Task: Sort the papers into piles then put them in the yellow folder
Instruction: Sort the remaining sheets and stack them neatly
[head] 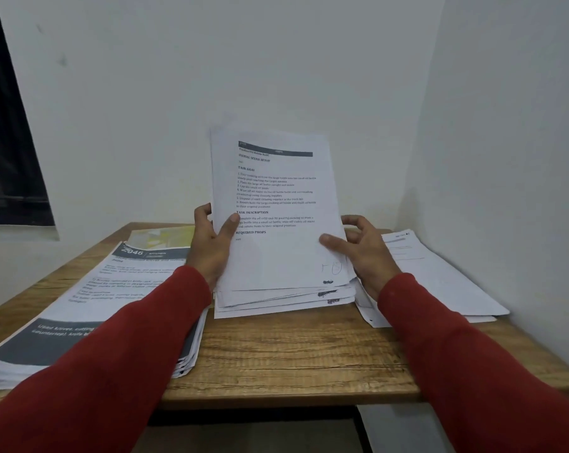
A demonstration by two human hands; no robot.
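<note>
A stack of white printed papers [276, 256] stands tilted up in the middle of the wooden table [286, 354], its lower edges fanned out on the tabletop. My left hand [211, 243] grips the stack's left edge, thumb on the front sheet. My right hand [361, 250] holds the right edge, thumb pressed on the front. A thick pile of papers with grey headers [90, 308] lies on the left. A thinner white pile [433, 276] lies on the right. The yellow folder [165, 237] peeks out behind the left pile, mostly covered.
White walls close in behind and on the right of the table. A dark window [5, 142] is at the far left. The left pile overhangs the table's front left edge. Bare wood shows at the front middle of the table.
</note>
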